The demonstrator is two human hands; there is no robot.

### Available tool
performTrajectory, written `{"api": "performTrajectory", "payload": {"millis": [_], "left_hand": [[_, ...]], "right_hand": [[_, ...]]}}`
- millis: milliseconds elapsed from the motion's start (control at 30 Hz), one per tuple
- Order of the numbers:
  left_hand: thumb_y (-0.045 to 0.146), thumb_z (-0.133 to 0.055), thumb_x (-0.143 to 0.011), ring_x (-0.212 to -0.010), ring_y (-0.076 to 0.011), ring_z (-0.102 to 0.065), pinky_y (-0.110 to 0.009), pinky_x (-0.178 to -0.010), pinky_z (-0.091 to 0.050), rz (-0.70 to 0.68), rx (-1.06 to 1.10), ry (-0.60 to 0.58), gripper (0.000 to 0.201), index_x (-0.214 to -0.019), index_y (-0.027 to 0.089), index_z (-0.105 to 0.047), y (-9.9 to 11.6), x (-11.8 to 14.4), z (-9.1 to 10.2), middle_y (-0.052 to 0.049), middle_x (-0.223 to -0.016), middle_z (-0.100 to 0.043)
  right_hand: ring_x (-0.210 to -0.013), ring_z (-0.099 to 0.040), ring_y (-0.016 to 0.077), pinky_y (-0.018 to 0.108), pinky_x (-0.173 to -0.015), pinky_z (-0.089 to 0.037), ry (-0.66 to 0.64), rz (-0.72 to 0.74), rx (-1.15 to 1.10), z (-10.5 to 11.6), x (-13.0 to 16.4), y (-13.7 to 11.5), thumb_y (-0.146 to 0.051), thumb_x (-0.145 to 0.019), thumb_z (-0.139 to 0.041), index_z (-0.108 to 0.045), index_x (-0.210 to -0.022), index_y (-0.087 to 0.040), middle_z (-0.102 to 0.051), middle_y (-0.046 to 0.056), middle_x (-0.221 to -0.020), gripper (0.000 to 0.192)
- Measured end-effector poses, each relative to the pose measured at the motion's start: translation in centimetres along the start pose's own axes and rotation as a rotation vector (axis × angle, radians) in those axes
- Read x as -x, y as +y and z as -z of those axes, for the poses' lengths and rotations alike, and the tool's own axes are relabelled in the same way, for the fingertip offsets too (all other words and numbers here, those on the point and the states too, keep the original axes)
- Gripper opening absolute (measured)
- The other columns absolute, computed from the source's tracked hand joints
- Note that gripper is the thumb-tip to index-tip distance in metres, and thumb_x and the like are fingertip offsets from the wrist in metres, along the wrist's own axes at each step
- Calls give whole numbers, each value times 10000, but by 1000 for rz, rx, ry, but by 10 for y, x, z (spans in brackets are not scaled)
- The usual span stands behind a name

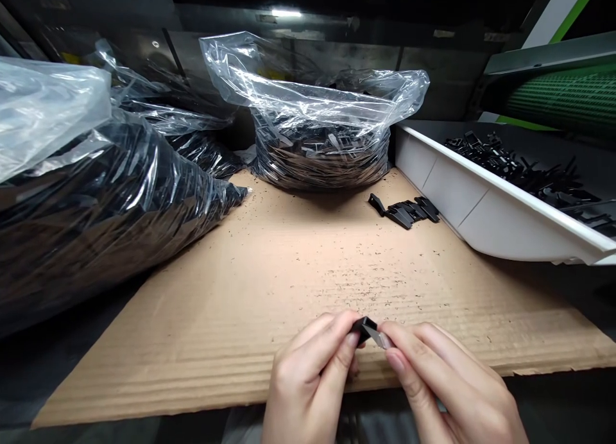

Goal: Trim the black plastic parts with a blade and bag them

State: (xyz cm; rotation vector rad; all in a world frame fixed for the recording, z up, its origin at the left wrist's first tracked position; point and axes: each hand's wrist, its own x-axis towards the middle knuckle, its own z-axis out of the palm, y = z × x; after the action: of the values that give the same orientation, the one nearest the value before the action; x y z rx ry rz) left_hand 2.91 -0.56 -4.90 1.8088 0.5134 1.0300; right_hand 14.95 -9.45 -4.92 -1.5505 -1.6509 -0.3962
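Note:
Near the front edge of the cardboard sheet [231, 341], my left hand [315, 373] is closed on a small black plastic part [362, 327], gripped between thumb and fingers. My right hand [447, 380] pinches a small knife blade [375, 335], whose pointed tip lies against the open end of the black part. Most of what the right fingers hold is covered by them. Tiny dark shavings are scattered over the cardboard just beyond both hands.
Several black parts [404, 212] lie by a white tray [447, 200] heaped with more at the right. An open clear bag [320, 136] of black parts stands at the back. Another bulging bag [106, 194] fills the left. A green roller [563, 101] sits at upper right.

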Motion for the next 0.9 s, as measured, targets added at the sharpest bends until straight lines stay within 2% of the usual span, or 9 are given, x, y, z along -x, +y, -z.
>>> {"api": "performTrajectory", "payload": {"millis": [100, 233, 400, 533, 633, 767, 900], "left_hand": [[71, -487, -830, -618, -60, -540, -142, -600, -443, -15, 12, -2, 341, -1012, 330, -613, 1, 0, 0, 47, -728, -542], [75, -496, -826, -623, -62, -546, -146, -631, -445, 4, 31, -9, 293, -964, 298, -626, 1, 0, 0, 43, -721, -546], [93, -479, -839, -619, -72, -538, -150, -572, -438, -7, 1, -18, 318, -1021, 319, -608, -2, 1, 0, 33, -729, -536], [81, -488, -833, -620, -79, -546, -153, -583, -445, -43, -20, -24, 219, -929, 233, -611, -3, 3, 1, 19, -718, -546], [66, -483, -832, -637, -82, -556, -155, -596, -446, -68, -40, -17, 214, -928, 213, -605, -1, 4, 2, 9, -755, -568], [101, -486, -835, -611, -93, -556, -168, -577, -447, -7, -38, 6, 187, -897, 214, -622, 0, 5, 2, 10, -689, -558], [118, -494, -830, -583, -99, -544, -177, -552, -451, 12, -24, 15, 227, -966, 226, -641, -1, 5, 2, 3, -668, -539]], "right_hand": [[-630, -496, 110, 221, -513, -414, 13, -4, 8, -1, 0, 1, -91, -817, -492, -544, -1062, -143, -542, 61, -756, 255], [-650, -500, 120, 231, -529, -413, 33, 5, 6, 0, 0, 2, -73, -807, -502, -542, -1070, -134, -552, 72, -773, 273], [-615, -499, 114, 221, -521, -418, -16, -18, 7, 2, 0, 0, -102, -829, -471, -550, -1031, -149, -537, 55, -733, 222], [-645, -525, 124, 227, -563, -448, -24, -95, 24, 0, -2, 5, -145, -854, -456, -565, -989, -172, -533, 43, -732, 176], [-696, -546, 114, 222, -612, -467, -24, -152, 48, 1, -2, 12, -167, -869, -452, -559, -994, -195, -542, 25, -766, 167], [-704, -546, 101, 194, -617, -466, -18, -91, 0, 6, 0, 10, -134, -846, -474, -550, -1032, -180, -549, 32, -790, 206], [-645, -524, 124, 228, -548, -439, 7, -62, -34, 5, 3, 2, -98, -827, -479, -558, -1033, -148, -541, 57, -745, 227]]}}
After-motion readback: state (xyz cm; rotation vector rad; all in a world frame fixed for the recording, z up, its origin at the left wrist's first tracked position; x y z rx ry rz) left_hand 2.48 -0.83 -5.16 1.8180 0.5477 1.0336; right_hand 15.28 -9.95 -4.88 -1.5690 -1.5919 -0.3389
